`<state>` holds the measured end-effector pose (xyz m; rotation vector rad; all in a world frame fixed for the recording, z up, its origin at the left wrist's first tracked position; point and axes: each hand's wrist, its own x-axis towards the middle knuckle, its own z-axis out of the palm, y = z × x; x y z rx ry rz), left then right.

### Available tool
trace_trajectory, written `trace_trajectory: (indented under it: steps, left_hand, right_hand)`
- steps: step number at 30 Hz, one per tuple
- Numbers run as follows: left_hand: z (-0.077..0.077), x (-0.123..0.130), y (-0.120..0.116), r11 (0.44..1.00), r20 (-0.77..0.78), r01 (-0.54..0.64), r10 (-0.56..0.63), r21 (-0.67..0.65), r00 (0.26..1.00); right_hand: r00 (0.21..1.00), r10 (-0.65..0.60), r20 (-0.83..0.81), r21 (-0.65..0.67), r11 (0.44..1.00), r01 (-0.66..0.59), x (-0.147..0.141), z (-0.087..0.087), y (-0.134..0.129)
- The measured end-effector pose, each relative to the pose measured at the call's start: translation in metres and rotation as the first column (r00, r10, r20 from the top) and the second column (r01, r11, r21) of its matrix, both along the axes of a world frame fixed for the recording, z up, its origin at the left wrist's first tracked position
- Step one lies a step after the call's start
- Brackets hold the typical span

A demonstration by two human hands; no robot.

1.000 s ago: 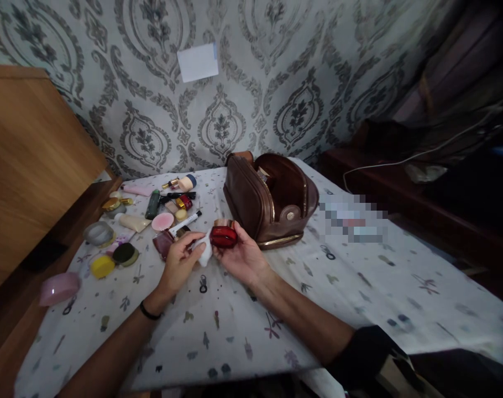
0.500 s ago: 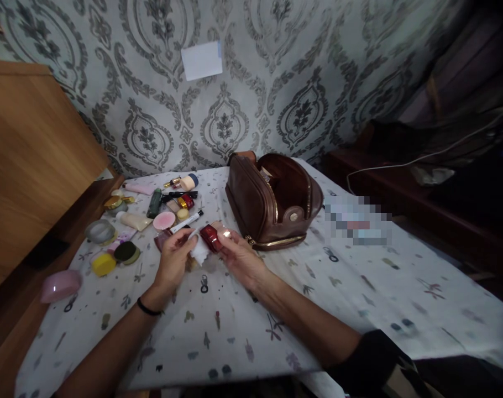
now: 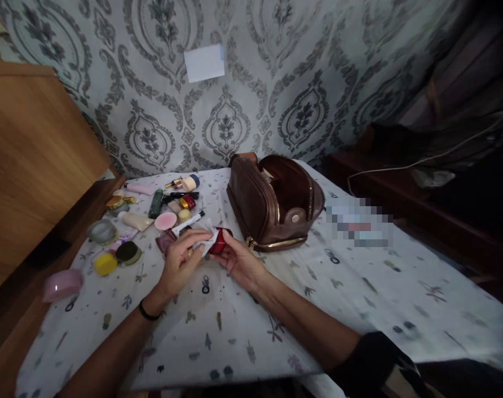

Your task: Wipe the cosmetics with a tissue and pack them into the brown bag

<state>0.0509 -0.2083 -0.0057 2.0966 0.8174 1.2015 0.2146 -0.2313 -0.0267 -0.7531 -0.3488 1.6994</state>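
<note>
My right hand [image 3: 243, 264] is closed round a small dark red glossy item [image 3: 221, 241]. Pinched in the fingers of my left hand [image 3: 181, 260] is a white tissue [image 3: 208, 243], which touches the red item's left side. A brown leather bag [image 3: 255, 204] stands unzipped just behind and to the right of my hands. Left of them lie a pink round compact [image 3: 166, 221], a white tube with a black end [image 3: 189, 222] and a dark reddish item [image 3: 165, 241], partly hidden by my left hand.
Several cosmetics lie at the left, including a green bottle [image 3: 156, 203], a cream tube [image 3: 137, 221], a yellow lid [image 3: 105, 264], a dark round jar [image 3: 128, 253] and a pink jar [image 3: 62, 285]. A wooden cabinet [image 3: 40, 160] borders the left edge.
The tissue in my left hand has moved right onto the red item. My right hand has turned the item, and its shiny pinkish part no longer shows.
</note>
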Motion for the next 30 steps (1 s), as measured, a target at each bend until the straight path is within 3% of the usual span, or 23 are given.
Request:
trace_trajectory:
  steps: [4,7,13,17,22,26,30]
  left_hand:
    - [0.007,-0.003,0.003,0.978,-0.108,0.143,-0.127,0.153,0.986]
    - [0.01,-0.006,0.006,0.954,-0.142,0.186,-0.156,0.234,0.977]
    - [-0.002,-0.009,0.013,0.98,-0.13,0.037,-0.011,0.195,0.991]
    - [-0.011,-0.005,0.013,0.997,-0.102,-0.07,0.073,0.037,0.992]
    - [-0.011,0.001,0.009,0.957,-0.054,-0.091,0.079,-0.274,0.995]
    - [-0.007,0.004,0.006,0.861,0.103,0.035,0.02,-0.507,0.995]
    - [-0.006,0.009,0.003,0.703,0.259,0.169,0.022,-0.691,0.966]
  right_hand:
    - [0.996,0.06,-0.063,-0.095,0.993,-0.066,0.002,0.005,0.002]
    - [0.992,0.101,-0.078,-0.13,0.985,-0.11,0.003,0.008,0.002]
    - [0.983,0.111,-0.149,-0.164,0.977,-0.135,0.006,0.01,0.003]
    - [0.978,0.062,-0.198,-0.129,0.988,-0.089,0.006,0.006,0.005]
    - [0.998,0.011,-0.061,-0.048,0.999,-0.014,0.003,0.0,0.005]
    - [0.992,-0.071,0.1,0.146,0.988,0.056,0.001,0.003,0.0]
    - [0.979,-0.117,0.168,0.223,0.972,0.078,0.0,0.007,-0.003]
